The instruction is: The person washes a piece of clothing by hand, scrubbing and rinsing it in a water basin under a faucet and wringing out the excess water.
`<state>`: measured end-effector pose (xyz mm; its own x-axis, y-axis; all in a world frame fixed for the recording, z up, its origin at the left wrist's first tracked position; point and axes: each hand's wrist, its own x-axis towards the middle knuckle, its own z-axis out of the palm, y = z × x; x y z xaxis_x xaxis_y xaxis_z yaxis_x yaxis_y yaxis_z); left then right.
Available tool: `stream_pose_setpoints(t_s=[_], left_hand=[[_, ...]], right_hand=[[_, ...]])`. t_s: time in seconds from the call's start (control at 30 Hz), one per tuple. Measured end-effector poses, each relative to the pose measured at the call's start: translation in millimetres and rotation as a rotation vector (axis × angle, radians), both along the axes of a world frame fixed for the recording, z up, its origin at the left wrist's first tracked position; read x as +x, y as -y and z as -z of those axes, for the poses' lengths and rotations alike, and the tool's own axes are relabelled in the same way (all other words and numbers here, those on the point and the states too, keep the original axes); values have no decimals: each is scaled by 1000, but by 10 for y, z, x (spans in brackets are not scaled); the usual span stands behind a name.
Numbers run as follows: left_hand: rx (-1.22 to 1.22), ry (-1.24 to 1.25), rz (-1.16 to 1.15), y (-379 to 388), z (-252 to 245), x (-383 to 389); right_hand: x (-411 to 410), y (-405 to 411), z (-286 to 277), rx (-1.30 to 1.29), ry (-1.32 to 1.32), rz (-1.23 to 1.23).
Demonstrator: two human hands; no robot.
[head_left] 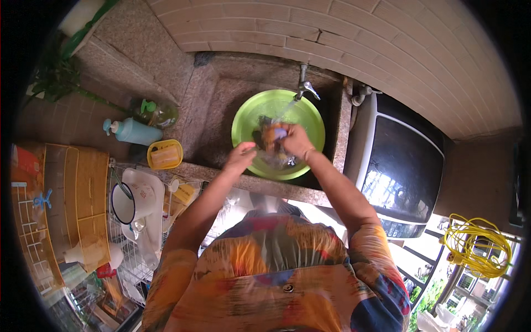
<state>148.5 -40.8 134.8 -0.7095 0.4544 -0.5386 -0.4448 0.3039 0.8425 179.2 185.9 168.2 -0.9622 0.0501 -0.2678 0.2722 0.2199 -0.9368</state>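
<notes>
A lime-green plastic basin point(241, 112) holds water and stands in a stone sink point(203, 120). Over the basin, my right hand point(298, 142) grips a blurred brown and purple item point(274, 135), too smeared by motion to identify. My left hand point(241, 157) is at the basin's left front rim, its fingers pointing toward that item; blur hides whether they touch it. Dark material point(264, 121) shows beside the item in the splashing water. From the metal tap point(305, 88), a stream of water point(287, 108) falls into the basin.
Left of the sink are a yellow tub with a soap bar point(166, 154), a blue pump bottle point(139, 131) and a green-capped bottle point(164, 115). A wire rack holds an enamel mug point(135, 199). A dark-lidded washing machine point(402, 162) stands right; a yellow cable point(477, 249) hangs beyond.
</notes>
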Motion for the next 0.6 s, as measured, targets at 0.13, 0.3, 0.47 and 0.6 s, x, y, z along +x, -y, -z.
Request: stream_pose_setpoints(t_s=[0.13, 0.3, 0.47, 0.6], left_hand=[[106, 334, -232, 188, -145, -73], [348, 718, -421, -154, -832, -90], [633, 635, -206, -514, -1173, -117], [822, 590, -292, -601, -1101, -160]], right_hand=[[-107, -51, -1334, -382, -296, 148], [-20, 49, -2347, -793, -502, 158], [191, 520, -2739, -834, -541, 82], [278, 795, -2782, -824, -487, -190]])
